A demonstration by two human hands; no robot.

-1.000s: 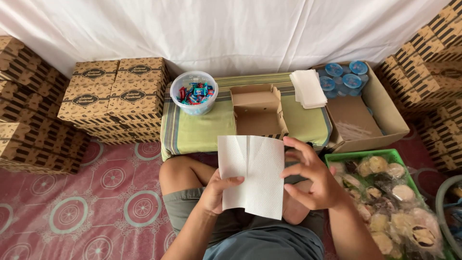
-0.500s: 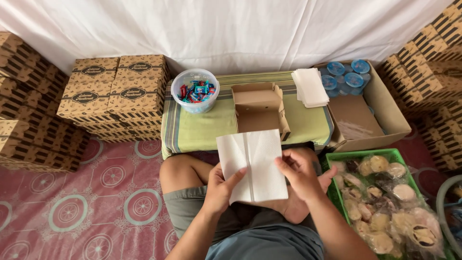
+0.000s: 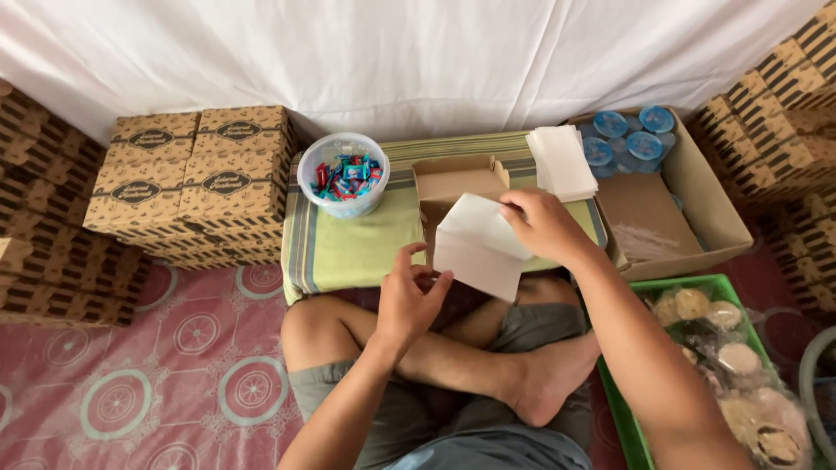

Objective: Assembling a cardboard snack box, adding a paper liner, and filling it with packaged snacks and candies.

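Thin, matte white paper sheet (image 3: 477,245), folded along a soft crease, held over the front edge of the green striped cloth (image 3: 348,248) and just in front of the small open cardboard box (image 3: 457,183). Roughly rectangular, smooth and limp, long axis slanting from lower left up toward upper right, far corner aimed at the box. Pinched at its upper right edge by the right hand (image 3: 542,224), fingers curled closed over the paper. Left hand (image 3: 409,300) loosely cupped below and left of the sheet, fingertips close to its lower edge; contact cannot be told, nothing clearly gripped. Beyond, a stack of white paper sheets (image 3: 562,161) beside the box. Clear round plastic tub of wrapped candies (image 3: 344,174), glossy reds and blues, at the cloth's left. Printed brown cartons (image 3: 192,170) stacked at left. Green plastic crate (image 3: 688,287) of bagged pastries at right.
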